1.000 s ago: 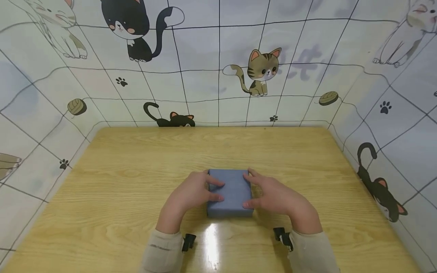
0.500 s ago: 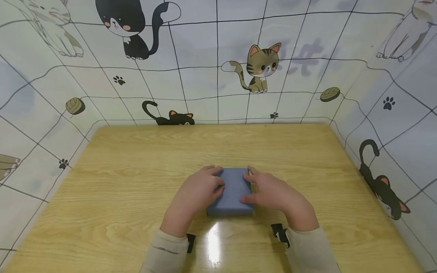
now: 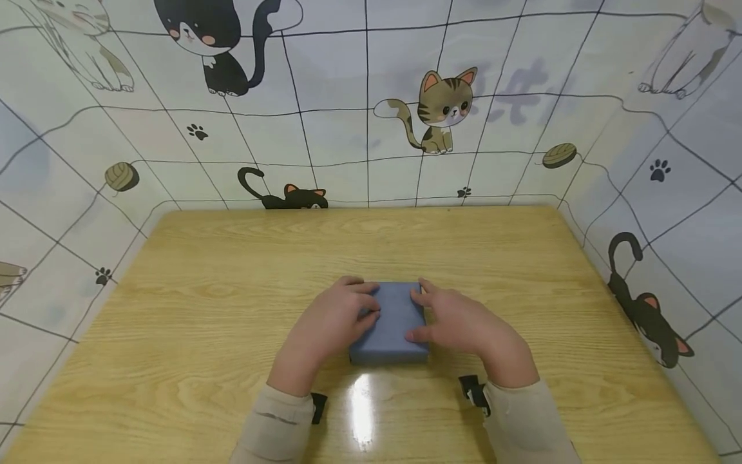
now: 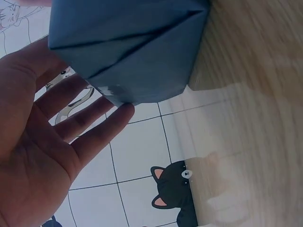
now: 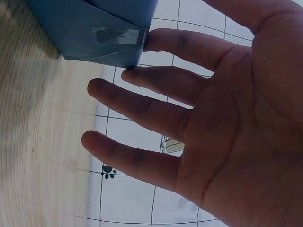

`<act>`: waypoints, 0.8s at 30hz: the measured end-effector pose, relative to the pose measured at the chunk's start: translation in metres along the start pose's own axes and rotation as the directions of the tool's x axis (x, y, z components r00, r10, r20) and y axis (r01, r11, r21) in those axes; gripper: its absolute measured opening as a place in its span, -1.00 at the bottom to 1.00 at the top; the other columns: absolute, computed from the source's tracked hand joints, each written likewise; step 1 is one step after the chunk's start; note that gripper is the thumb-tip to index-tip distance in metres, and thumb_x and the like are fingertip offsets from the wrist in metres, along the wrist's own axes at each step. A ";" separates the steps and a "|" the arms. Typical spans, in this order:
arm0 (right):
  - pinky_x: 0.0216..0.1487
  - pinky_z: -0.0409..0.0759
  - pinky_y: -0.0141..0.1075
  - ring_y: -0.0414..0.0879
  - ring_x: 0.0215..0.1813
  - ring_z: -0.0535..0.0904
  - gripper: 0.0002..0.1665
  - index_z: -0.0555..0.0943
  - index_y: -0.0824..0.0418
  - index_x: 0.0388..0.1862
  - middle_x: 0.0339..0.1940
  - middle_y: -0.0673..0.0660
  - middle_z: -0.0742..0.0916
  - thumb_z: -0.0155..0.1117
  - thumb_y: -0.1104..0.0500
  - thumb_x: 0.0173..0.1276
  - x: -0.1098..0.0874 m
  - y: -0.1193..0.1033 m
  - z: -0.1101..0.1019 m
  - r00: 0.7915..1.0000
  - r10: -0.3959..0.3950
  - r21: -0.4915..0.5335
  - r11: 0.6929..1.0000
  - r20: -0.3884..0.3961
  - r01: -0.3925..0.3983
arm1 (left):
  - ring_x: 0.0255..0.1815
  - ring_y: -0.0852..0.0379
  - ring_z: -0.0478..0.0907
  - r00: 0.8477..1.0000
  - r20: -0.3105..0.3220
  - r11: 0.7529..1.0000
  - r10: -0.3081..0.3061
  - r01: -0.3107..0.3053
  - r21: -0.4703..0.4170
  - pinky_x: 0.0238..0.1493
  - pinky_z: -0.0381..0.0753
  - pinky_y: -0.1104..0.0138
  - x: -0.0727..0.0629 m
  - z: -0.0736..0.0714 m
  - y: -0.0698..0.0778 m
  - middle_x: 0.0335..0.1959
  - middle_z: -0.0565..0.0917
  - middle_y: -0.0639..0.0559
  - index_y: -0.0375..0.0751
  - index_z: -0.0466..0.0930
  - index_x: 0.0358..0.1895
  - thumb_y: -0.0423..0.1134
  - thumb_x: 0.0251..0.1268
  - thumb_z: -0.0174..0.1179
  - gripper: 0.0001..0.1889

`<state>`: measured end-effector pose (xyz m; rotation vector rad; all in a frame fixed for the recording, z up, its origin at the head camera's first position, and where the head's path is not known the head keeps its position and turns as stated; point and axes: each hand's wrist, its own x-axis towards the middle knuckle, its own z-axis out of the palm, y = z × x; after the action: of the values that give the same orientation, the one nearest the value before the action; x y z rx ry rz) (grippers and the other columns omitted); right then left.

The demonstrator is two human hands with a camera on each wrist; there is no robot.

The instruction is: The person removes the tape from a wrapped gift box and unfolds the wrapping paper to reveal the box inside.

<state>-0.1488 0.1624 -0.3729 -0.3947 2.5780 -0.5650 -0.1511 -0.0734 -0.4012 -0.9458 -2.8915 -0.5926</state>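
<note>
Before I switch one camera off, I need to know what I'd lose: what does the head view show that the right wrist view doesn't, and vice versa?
Only the head view: the left hand, the beige sleeves and the black wrist pieces.

Only the right wrist view: the palm side of the right hand, and a pale, shiny patch on a folded side of the blue box.

Both: the right hand, part of the blue box, the wooden tabletop and the cat-themed, grid-lined wall.
</note>
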 end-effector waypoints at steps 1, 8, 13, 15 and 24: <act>0.58 0.38 0.27 0.36 0.69 0.25 0.06 0.30 0.25 0.68 0.78 0.33 0.19 0.52 -0.18 0.39 0.000 0.000 0.000 1.000 -0.001 -0.002 1.000 0.002 0.001 | 0.42 -0.17 0.60 1.000 0.003 1.000 -0.005 0.005 -0.016 0.38 0.66 0.03 0.000 0.000 0.000 0.33 0.73 -0.06 -0.04 0.90 -0.11 -0.21 0.45 0.40 -0.89; 0.58 0.40 0.23 0.36 0.68 0.27 0.05 0.32 0.26 0.67 0.76 0.35 0.21 0.52 -0.19 0.39 0.000 0.000 -0.002 1.000 -0.021 -0.010 1.000 0.005 0.021 | 0.43 -0.17 0.59 0.999 0.003 0.999 -0.033 0.033 -0.009 0.36 0.68 0.03 0.001 -0.001 0.001 0.33 0.73 -0.03 -0.06 0.89 -0.09 -0.21 0.45 0.40 -0.88; 0.57 0.41 0.25 0.37 0.69 0.26 0.06 0.31 0.24 0.68 0.77 0.34 0.19 0.52 -0.20 0.38 0.001 0.000 -0.002 1.000 -0.011 -0.009 1.000 0.010 0.011 | 0.45 -0.14 0.58 0.998 0.004 0.997 -0.067 0.067 -0.031 0.36 0.68 0.01 0.001 -0.001 0.001 0.35 0.72 0.00 -0.04 0.90 -0.07 -0.19 0.46 0.40 -0.87; 0.56 0.41 0.25 0.37 0.69 0.26 0.07 0.31 0.24 0.68 0.77 0.33 0.19 0.52 -0.20 0.38 0.001 0.000 -0.001 1.000 -0.006 -0.007 1.000 0.011 0.006 | 0.48 -0.12 0.56 0.996 0.011 0.995 -0.086 0.087 -0.052 0.38 0.66 0.01 0.001 -0.001 0.001 0.37 0.71 0.02 -0.03 0.90 -0.06 -0.18 0.46 0.40 -0.86; 0.57 0.40 0.26 0.37 0.69 0.25 0.07 0.30 0.24 0.68 0.78 0.33 0.19 0.52 -0.20 0.38 0.001 -0.001 0.000 1.000 -0.001 -0.014 1.000 0.011 0.001 | 0.49 -0.13 0.55 0.995 0.006 0.991 -0.101 0.101 -0.087 0.39 0.65 -0.01 0.000 0.002 0.000 0.37 0.71 0.01 -0.04 0.89 -0.07 -0.18 0.46 0.39 -0.86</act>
<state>-0.1496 0.1612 -0.3734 -0.4028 2.5728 -0.5444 -0.1510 -0.0730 -0.4036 -0.8121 -2.9510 -0.7307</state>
